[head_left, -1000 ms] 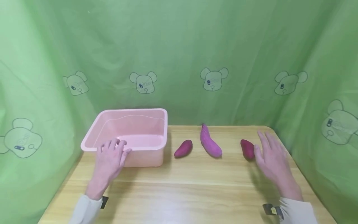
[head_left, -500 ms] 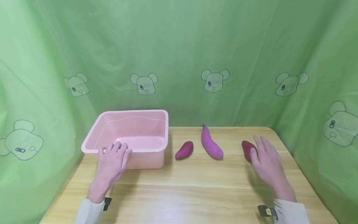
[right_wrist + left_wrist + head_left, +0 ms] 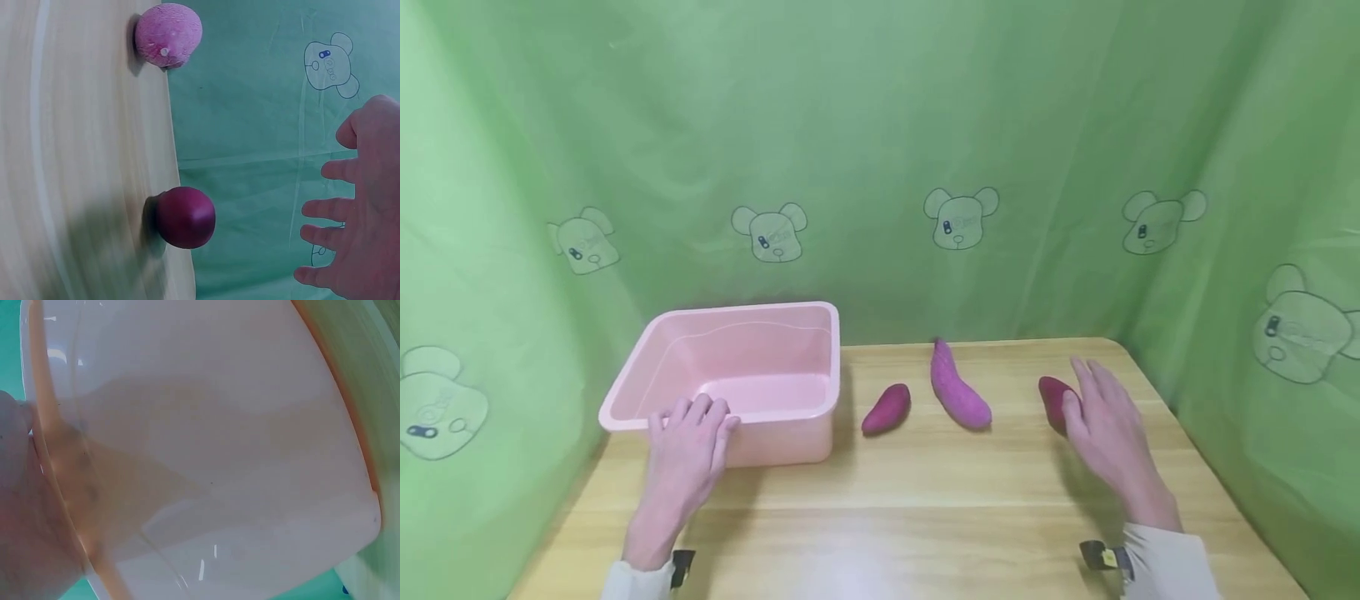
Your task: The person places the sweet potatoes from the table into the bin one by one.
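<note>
At the left of the head view stands a pink plastic basin (image 3: 782, 446). My left hand (image 3: 681, 467) grips its near rim, fingers bent over the edge; the left wrist view shows that hand (image 3: 37, 506) beside the basin wall (image 3: 250, 456). On the right, my right hand (image 3: 1108, 433) hovers with fingers spread above a dark red sweet potato (image 3: 1051, 400), partly covering it. A gap separates this hand (image 3: 350, 219) from the smooth, rounded sweet potato (image 3: 186, 217) in the right wrist view.
A second dark red sweet potato (image 3: 887, 409) lies right of the basin. Beside it is a longer, curved, lighter purple sweet potato (image 3: 958, 392), rough-skinned. The wooden table (image 3: 910, 533) is bounded by a green curtain (image 3: 865, 125) with bear-head prints.
My left hand has settled from just above onto the basin's rim. My right hand has shifted left, further over the dark red sweet potato. The head view has turned slightly.
</note>
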Demonstrator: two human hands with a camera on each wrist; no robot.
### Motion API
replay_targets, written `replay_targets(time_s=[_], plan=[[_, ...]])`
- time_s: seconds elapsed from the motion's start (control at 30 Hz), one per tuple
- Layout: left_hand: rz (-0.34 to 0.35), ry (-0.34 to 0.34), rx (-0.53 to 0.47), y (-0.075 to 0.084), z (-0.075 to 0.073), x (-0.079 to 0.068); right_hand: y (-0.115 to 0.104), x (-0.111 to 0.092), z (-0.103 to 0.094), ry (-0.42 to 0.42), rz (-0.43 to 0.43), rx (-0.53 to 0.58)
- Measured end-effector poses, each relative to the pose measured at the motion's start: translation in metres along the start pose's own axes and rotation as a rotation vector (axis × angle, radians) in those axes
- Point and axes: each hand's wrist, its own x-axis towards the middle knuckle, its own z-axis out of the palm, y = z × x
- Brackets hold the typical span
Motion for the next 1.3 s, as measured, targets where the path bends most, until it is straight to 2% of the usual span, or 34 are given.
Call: replay_targets(time_s=[0.13, 0.67, 1.1, 1.3], plan=[[-0.006, 0.012, -0.002, -0.002, 0.000, -0.003, 0.000, 0.004, 0.001, -0.010, 0.003, 0.007], [0.037, 0.056, -0.017, -0.002, 0.001, 0.001, 0.005, 0.004, -0.002, -0.052, 0.042, 0.014], [0.013, 0.022, -0.020, -0.005, -0.008, -0.003, 0.006, 0.024, 0.000, -0.065, -0.010, -0.023], [0.027, 0.024, -0.036, 0.000, -0.005, 0.000, 0.015, 0.023, -0.005, -0.096, 0.029, -0.049]])
